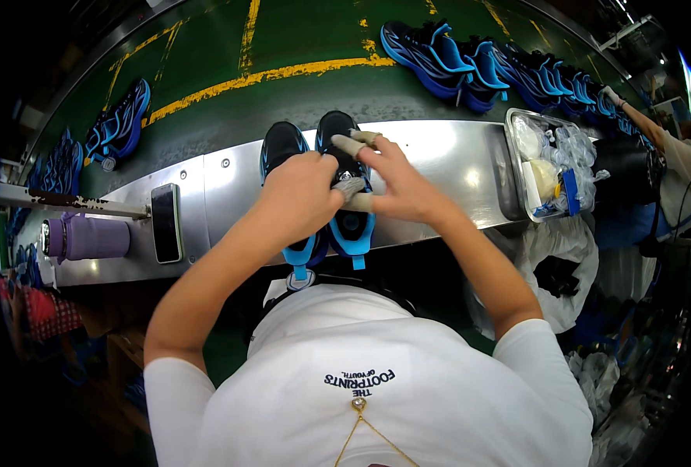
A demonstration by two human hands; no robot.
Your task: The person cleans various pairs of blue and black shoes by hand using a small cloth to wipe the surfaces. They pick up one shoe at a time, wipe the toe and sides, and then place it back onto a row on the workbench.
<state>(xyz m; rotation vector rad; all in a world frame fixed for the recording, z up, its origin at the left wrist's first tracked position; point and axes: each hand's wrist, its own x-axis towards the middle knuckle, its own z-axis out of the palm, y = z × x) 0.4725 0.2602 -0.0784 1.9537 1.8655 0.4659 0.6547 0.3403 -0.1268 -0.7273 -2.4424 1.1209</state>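
Note:
A pair of black sneakers with bright blue linings stands side by side on the metal ledge in front of me, heels toward me. My left hand [300,188] is curled over the left sneaker [284,138] and reaches across to the laced front of the right sneaker [336,124]. A grey cover wraps one of its fingertips; what those fingers pinch is hidden. My right hand [398,183] lies over the right sneaker's laces, thumb and fingers apart, with pale covers on several fingertips. Its fingertips touch the upper near the left hand's fingers.
To the left are a phone [166,223] and a purple flask [96,237] beside a metal bar [73,200]. A tray of plastic bags [555,163] sits right. More sneakers [431,58] line the green conveyor [205,58]. Another person's arm [641,121] reaches in at far right.

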